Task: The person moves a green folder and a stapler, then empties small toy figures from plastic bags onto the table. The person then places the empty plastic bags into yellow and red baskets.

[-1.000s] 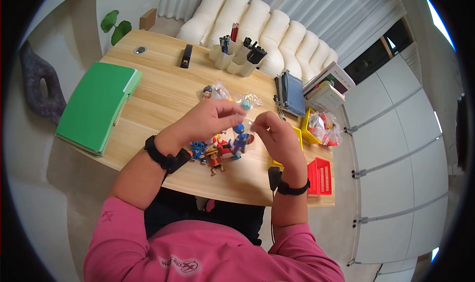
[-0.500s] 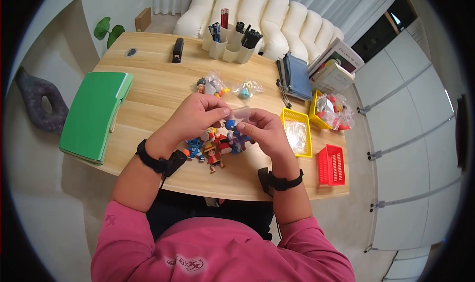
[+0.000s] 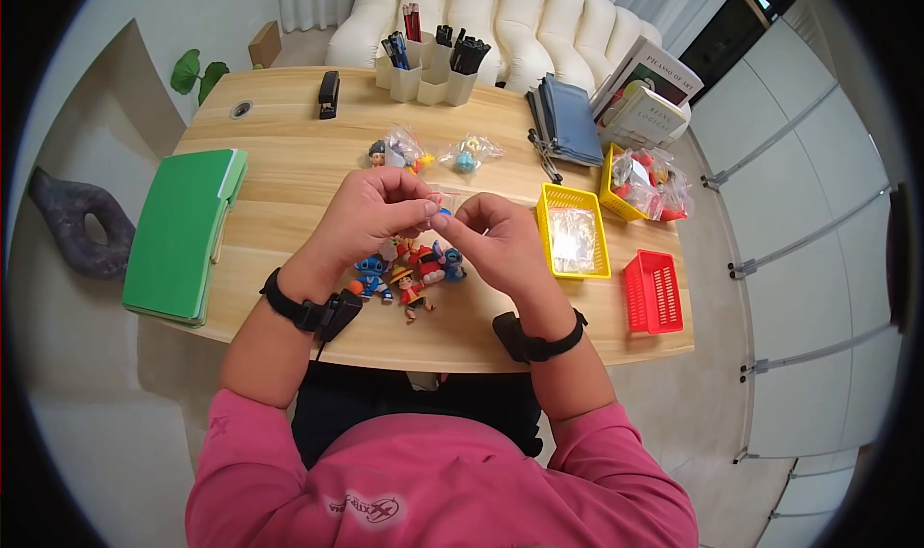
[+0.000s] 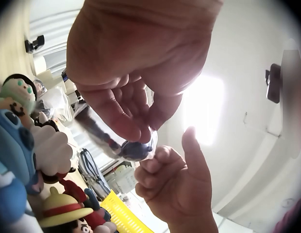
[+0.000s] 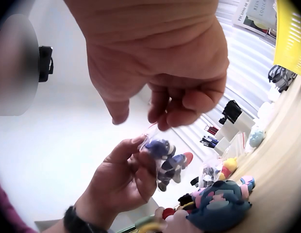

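My left hand [image 3: 377,206] pinches a small clear plastic bag between thumb and fingertips, raised over the desk. A blue figurine [image 5: 162,151] with a red part sits inside the bag. Right beside it, my right hand [image 3: 493,240] has its fingers loosely bent, fingertips at the bag's edge, and its thumb apart from them. Below the hands several toy figures lie grouped: a blue big-eared figure [image 3: 372,273], a straw-hat figure [image 3: 410,290] and another blue figure [image 3: 449,263]. In the head view the hands hide most of the bagged figurine.
Two bagged toys [image 3: 466,159] lie beyond the hands. To the right stand a yellow basket [image 3: 545,250] holding clear bags, a second yellow basket [image 3: 609,200] of bagged toys, and a red basket [image 3: 654,322]. A green folder [image 3: 178,230], stapler [image 3: 328,96] and pen holders [image 3: 431,88] are farther out.
The right hand came in from the side to the bag held by the left. The bagged figurine, hanging in sight earlier, is now mostly behind the fingers in the head view, which has shifted.
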`<state>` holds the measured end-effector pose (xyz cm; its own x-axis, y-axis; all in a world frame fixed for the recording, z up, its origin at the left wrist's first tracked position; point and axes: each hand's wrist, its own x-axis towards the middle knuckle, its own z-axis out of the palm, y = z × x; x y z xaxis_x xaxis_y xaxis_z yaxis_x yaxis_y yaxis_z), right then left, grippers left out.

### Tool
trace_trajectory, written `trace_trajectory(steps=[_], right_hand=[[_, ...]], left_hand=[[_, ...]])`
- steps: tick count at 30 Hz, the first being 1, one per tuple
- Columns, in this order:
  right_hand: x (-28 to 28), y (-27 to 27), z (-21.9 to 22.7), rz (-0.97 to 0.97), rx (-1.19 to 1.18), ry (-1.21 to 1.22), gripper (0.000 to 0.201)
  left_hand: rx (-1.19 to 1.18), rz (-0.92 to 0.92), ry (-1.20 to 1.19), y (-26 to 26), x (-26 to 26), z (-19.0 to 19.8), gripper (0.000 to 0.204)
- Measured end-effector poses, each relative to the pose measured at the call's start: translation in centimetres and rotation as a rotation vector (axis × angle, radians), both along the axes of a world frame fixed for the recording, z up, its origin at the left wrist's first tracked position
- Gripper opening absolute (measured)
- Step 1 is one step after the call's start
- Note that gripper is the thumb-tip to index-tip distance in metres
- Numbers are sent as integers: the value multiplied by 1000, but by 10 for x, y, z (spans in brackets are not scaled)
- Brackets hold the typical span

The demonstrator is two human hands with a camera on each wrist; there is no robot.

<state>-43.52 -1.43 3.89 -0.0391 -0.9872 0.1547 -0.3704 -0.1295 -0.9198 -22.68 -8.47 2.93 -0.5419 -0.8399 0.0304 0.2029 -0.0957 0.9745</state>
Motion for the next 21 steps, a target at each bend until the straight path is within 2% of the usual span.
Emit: trace_trajectory(steps=[2,3,6,10,12,13,14,16,17,19,21], right_hand=[[-3,-8,-14,9,107,-78,34],[-7,-10,-17,60,129,-191,32],[-15,-14,-22,87,69,-318,30],[-16,-21,-27,60,68,-407,26],[2,-22,-27,-82,-159,-495,49],[-3,-21,-25,57,-88,-564,70],[-8,-20,-22,55,-89,-569,70],[-15,-20,-16,335,190,-689,59],[-15,-21,-20,305,222,-698,49],[-15,-18,-15,261,206,-663,44],[-16,-17,-12,218,191,-627,40]], left_hand=[[-23,5,-9,-3,0,-7,14],[-48,13,-11,-4,-1,-8,13],[-78,91,28,3,-3,1,10],[-144,109,101,-9,2,-9,10],[34,39,338,-9,4,-5,12],[33,38,333,-9,4,-5,12],[37,3,353,-9,4,-5,13],[40,-33,369,-8,3,-4,15],[30,-1,313,-7,3,-4,12],[18,29,254,-8,4,-3,9],[-89,90,42,-10,5,-5,14]])
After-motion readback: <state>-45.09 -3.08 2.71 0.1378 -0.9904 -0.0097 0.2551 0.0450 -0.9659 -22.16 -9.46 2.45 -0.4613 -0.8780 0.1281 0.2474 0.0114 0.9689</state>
